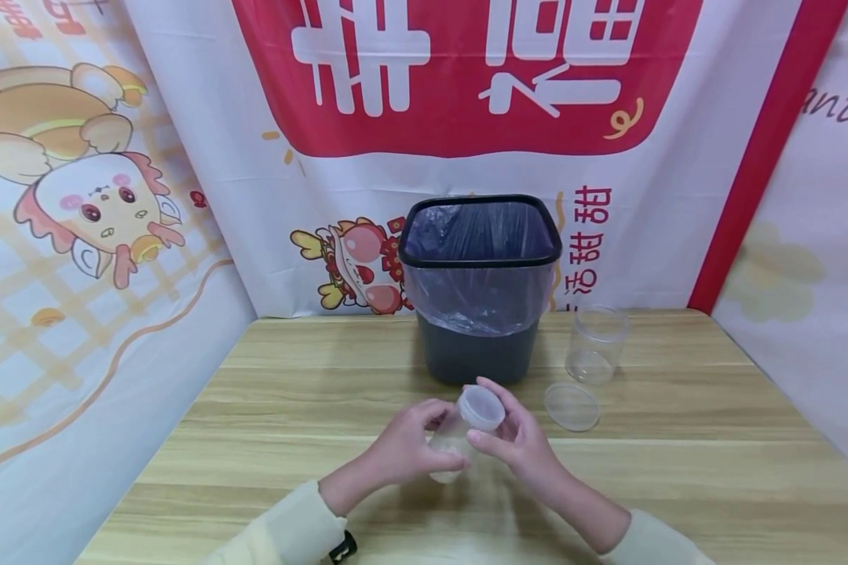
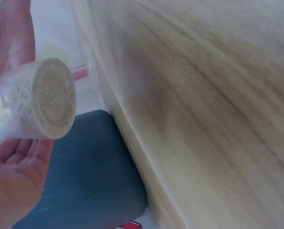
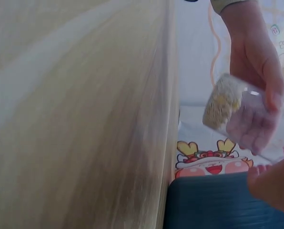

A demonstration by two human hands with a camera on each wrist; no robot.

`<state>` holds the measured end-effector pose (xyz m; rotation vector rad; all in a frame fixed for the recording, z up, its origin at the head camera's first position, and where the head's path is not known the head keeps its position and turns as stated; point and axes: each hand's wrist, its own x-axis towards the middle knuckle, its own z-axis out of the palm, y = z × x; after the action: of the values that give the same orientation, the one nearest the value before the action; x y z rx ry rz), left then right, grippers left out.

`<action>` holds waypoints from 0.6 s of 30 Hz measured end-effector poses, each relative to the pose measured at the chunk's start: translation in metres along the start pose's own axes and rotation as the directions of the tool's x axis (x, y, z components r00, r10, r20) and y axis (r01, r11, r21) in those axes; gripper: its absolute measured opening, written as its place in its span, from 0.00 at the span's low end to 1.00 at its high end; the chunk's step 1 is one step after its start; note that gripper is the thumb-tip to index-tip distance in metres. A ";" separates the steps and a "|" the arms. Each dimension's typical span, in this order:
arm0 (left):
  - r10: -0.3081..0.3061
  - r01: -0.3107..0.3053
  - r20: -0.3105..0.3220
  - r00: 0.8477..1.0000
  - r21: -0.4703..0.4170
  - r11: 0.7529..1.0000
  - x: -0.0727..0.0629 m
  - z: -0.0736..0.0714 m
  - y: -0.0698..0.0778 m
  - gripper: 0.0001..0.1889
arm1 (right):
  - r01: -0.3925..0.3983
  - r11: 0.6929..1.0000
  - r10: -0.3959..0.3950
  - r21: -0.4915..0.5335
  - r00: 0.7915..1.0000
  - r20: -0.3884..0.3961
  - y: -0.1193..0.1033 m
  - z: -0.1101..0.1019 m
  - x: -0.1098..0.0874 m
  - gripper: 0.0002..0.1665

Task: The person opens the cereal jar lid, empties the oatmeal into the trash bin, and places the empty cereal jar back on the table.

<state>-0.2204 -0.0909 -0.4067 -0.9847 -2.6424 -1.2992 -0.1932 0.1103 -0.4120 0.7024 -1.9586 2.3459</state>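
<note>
A clear plastic jar (image 1: 447,441) is held tilted above the table, its capped end toward the bin. My left hand (image 1: 411,446) grips the jar's body, fingers and thumb around it. On the jar's mouth sits a translucent lid (image 1: 484,408), pinched at its rim between the thumb and fingers of my right hand (image 1: 526,446). Pale beige grains fill the bottom of the jar (image 2: 54,99) in the left wrist view. From the right wrist, the grains (image 3: 221,102) show through the wall, with some yellowish bits among them.
A dark bin (image 1: 477,357) lined with a clear plastic bag stands at the table's back. To its right are an uncapped clear jar (image 1: 597,345) and a flat clear lid (image 1: 572,406). Printed cloth (image 1: 268,235) hangs behind the wooden table (image 1: 311,392).
</note>
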 end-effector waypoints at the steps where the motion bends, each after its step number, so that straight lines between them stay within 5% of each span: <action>1: -0.007 0.007 -0.018 1.000 0.018 1.000 0.000 0.000 0.001 0.27 | -0.021 1.000 0.021 -0.011 0.999 -0.035 -0.001 0.002 0.000 0.42; 7: -0.029 0.039 -0.114 0.993 0.092 0.995 -0.001 0.002 0.003 0.29 | -0.116 0.993 0.114 0.002 0.969 -0.221 -0.003 0.014 0.000 0.40; 18: 0.080 -0.026 -0.227 0.971 0.233 0.972 -0.005 0.017 0.001 0.30 | -0.159 0.975 0.211 0.155 0.879 -0.427 -0.005 0.040 0.003 0.32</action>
<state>-0.2122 -0.0802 -0.4187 -0.8087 -2.4948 -1.0016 -0.1814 0.0733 -0.4014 -0.0363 -1.7616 2.4557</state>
